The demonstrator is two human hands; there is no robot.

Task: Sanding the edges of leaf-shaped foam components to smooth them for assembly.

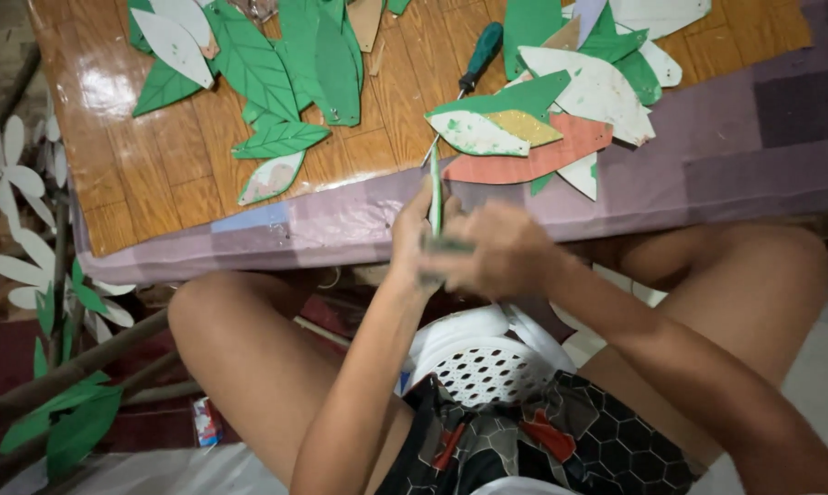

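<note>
Holding a narrow green strip point(435, 197) upright between them, the person's two hands meet just below the near edge of the bench point(157, 174), above the lap. The left hand point(412, 240) is closed around the strip's lower part, thumb side up, while the right hand point(496, 252) is curled shut just beside it, touching it and gripping a blurred green piece at the strip's foot; what exactly that piece is cannot be told. The strip's long axis runs nearly vertical in the picture, pointing away from the body toward the bench. Straight beyond its tip lie a green-handled screwdriver point(476, 60) and a heap of cut leaves point(524, 124), near but apart. More green leaves point(276, 82) lie farther toward the left hand's side.
</note>
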